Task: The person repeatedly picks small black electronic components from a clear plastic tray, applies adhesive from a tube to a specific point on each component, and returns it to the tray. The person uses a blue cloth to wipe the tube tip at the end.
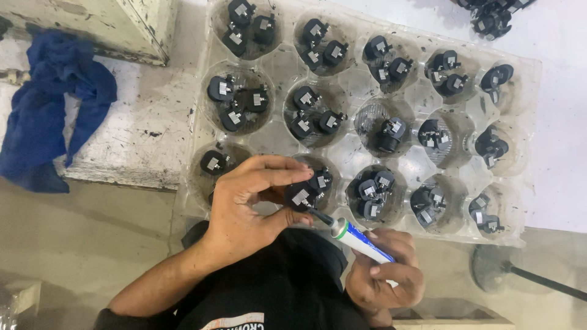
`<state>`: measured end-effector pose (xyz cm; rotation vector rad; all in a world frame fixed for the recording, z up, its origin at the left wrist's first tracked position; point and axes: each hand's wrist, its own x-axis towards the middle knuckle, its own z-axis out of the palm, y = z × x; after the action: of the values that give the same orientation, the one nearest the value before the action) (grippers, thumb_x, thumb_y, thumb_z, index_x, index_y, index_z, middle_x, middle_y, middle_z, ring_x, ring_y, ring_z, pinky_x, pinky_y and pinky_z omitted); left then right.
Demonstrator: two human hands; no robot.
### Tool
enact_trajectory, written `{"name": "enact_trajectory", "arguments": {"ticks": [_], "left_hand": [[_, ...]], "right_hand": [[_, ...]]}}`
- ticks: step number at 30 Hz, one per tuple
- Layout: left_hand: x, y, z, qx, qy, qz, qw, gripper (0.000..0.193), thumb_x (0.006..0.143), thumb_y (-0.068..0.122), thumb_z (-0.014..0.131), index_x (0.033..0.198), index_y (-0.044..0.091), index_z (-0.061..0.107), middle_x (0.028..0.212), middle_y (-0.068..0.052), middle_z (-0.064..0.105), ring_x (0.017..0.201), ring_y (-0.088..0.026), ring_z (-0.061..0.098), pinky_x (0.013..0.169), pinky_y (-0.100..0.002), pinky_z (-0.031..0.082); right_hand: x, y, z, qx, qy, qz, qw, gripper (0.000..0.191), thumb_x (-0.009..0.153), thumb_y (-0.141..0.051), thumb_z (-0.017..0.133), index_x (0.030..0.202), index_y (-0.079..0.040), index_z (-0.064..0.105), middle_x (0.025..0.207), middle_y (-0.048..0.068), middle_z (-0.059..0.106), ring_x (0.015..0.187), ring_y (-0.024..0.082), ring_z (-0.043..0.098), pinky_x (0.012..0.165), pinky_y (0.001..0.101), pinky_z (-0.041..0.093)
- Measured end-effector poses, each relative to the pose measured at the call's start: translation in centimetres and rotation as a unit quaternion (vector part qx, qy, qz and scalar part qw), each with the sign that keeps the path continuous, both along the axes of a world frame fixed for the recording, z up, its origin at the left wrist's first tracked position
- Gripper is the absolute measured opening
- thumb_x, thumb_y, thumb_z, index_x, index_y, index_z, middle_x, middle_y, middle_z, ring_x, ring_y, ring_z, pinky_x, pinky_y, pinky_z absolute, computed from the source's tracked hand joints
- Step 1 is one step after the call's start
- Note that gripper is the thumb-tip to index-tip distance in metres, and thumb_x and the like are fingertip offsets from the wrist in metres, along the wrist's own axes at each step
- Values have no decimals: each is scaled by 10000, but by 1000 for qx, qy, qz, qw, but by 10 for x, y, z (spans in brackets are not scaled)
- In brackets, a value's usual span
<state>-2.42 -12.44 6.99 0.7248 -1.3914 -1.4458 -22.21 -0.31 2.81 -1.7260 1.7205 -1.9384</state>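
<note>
Our left hand (241, 205) pinches a small black round part (299, 197) just above the clear plastic tray (348, 153). Our right hand (382, 275) grips a white-and-blue tube (358, 238), its black nozzle touching that part.

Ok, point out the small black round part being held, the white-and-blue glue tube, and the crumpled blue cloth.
small black round part (299, 197), head view: its metal-tabbed face.
white-and-blue glue tube (361, 241), head view: middle of the body.
crumpled blue cloth (46, 113), head view: centre folds.
</note>
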Motion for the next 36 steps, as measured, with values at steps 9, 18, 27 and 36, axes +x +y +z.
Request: {"name": "enact_trajectory", "arguments": {"ticks": [9, 18, 27, 36], "left_hand": [[-3, 5, -5, 51, 14, -22, 998, 479, 820, -197, 732, 1243, 27, 716, 1257, -120, 648, 1029, -175, 747, 845, -309, 666], [-3, 7, -7, 65, 12, -32, 997, 486, 831, -207, 722, 1258, 24, 707, 1268, -118, 639, 1013, -146, 718, 847, -309, 665], [-5, 6, -9, 100, 18, -56, 993, 520, 801, -238, 684, 1252, 21, 702, 1259, -109, 629, 984, -132, 734, 852, -302, 659], [-6, 7, -9, 112, 2, -57, 992, 520, 808, -232, 668, 1261, 20, 704, 1261, -101, 622, 950, -137, 715, 851, -301, 663]], "right_hand": [[-2, 3, 3, -5, 10, -20, 1000, 344, 885, 51, 720, 913, -106, 414, 897, 148, 665, 897, 317, 714, 727, 392, 638], [0, -3, 3, -30, 60, -14, 998, 322, 882, 86, 687, 856, -91, 420, 892, 174, 653, 867, 299, 686, 763, 465, 640], [-3, -4, 13, -3, 85, 3, 996, 332, 856, 161, 624, 778, -58, 387, 899, 214, 649, 807, 289, 651, 657, 449, 652], [-6, -3, 9, -22, 88, 7, 996, 343, 845, 159, 642, 780, -56, 383, 887, 211, 645, 803, 296, 643, 658, 458, 646]]}}
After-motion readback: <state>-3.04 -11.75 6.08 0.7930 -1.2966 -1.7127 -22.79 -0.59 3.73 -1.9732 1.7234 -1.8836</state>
